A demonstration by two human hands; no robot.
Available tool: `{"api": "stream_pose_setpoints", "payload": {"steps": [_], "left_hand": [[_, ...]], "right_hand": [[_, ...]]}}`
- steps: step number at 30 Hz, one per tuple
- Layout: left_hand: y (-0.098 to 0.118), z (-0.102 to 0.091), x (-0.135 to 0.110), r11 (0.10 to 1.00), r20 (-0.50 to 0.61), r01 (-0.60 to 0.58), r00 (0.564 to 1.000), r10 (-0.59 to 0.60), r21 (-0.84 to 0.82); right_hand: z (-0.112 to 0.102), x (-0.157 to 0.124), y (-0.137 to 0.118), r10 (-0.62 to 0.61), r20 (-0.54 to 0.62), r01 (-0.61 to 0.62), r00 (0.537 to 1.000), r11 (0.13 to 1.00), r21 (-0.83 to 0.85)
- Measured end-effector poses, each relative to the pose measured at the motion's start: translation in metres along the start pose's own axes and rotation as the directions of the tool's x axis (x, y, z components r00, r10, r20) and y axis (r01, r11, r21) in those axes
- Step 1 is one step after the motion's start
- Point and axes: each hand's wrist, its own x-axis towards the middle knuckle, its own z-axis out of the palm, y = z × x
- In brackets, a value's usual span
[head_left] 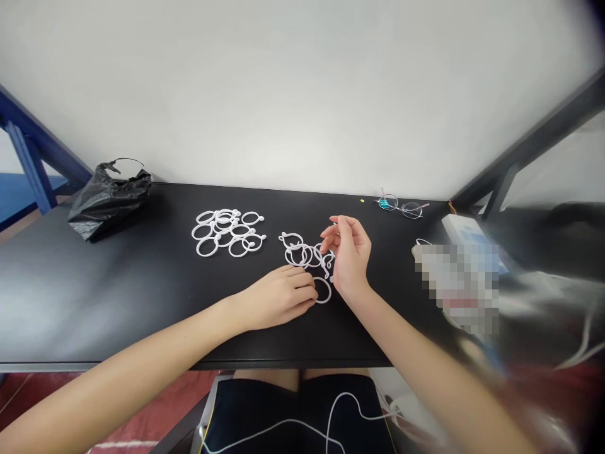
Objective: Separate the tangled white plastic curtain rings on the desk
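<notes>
White plastic rings lie in two groups on a black table (142, 302). The larger pile of rings (227, 232) is at the centre left. A smaller cluster of rings (300, 251) lies in the middle, between my hands. My left hand (278, 296) rests on the table with its fingers curled, the fingertips pinching a single white ring (322, 291) just below the cluster. My right hand (348, 252) hovers at the cluster's right edge, palm turned left, fingers loosely bent and apart, touching the nearest rings; I see nothing gripped in it.
A crumpled black plastic bag (108, 198) sits at the table's back left. A pair of glasses (401, 206) lies at the back right, near the wall. A white box and a blurred-out object (460, 277) occupy the right side. A white cable (331, 416) runs across my lap.
</notes>
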Motion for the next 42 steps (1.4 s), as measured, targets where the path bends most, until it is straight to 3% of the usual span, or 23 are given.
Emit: {"api": "stream_pose_setpoints", "payload": {"steps": [11, 14, 16, 19, 22, 25, 28, 32, 42], "left_hand": [[-0.008, -0.007, -0.002, 0.990, -0.080, 0.123, 0.990, -0.117, 0.071], [-0.007, -0.008, -0.002, 0.994, -0.144, 0.111, 0.983, -0.111, -0.008], [-0.004, -0.010, -0.002, 0.979, -0.226, 0.137, 0.960, -0.168, -0.148], [0.000, -0.013, 0.000, 0.840, -0.292, 0.178, 0.883, -0.366, -0.513], [-0.003, -0.015, 0.003, 0.552, -0.198, 0.197, 0.794, -0.574, -0.810], [-0.011, -0.016, 0.003, 0.333, -0.095, 0.214, 0.698, -0.710, -0.918], [-0.017, -0.016, 0.002, 0.192, -0.050, 0.155, 0.639, -0.768, -0.969], [-0.021, -0.016, 0.001, 0.090, -0.016, 0.088, 0.624, -0.781, -0.992], [-0.025, -0.013, -0.002, 0.019, 0.061, 0.114, 0.661, -0.748, -0.993]], "right_hand": [[0.001, -0.001, 0.001, 0.025, 0.022, -0.025, 0.999, 1.000, -0.017], [0.001, -0.001, 0.003, 0.041, 0.064, -0.039, 0.997, 0.999, -0.024], [0.001, -0.001, 0.004, 0.048, 0.095, -0.045, 0.994, 0.998, -0.042], [0.001, -0.002, 0.004, 0.013, 0.104, -0.006, 0.995, 0.997, -0.071], [0.000, -0.005, 0.002, -0.076, 0.154, 0.098, 0.985, 0.985, -0.145], [0.000, -0.010, 0.002, -0.137, 0.261, 0.202, 0.956, 0.949, -0.242], [0.000, -0.014, 0.004, -0.166, 0.332, 0.279, 0.929, 0.902, -0.330], [-0.002, -0.017, 0.008, -0.091, 0.417, 0.269, 0.904, 0.881, -0.390], [-0.001, -0.018, 0.009, -0.041, 0.454, 0.203, 0.890, 0.927, -0.314]]}}
